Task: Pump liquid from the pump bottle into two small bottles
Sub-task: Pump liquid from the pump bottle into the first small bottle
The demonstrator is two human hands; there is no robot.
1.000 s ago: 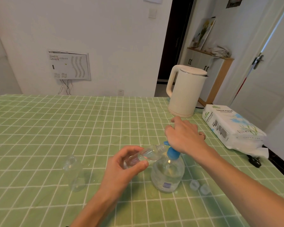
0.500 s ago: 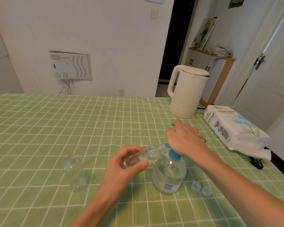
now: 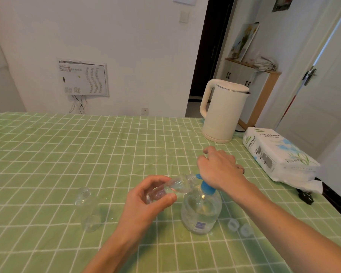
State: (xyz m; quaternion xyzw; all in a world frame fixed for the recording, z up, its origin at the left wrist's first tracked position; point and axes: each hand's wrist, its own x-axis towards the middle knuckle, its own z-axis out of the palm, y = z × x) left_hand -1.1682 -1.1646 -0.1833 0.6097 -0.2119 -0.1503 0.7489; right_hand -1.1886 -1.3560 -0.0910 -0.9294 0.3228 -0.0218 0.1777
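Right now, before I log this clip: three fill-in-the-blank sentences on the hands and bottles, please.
The left hand grips a small clear plastic bottle, tilted, its mouth at the ____ pump nozzle.
The right hand rests atop the clear round pump bottle, right of which lie ____ small clear caps.
A second small clear bottle stands ____ on the green checked tablecloth.
Answers: blue; two; upright.
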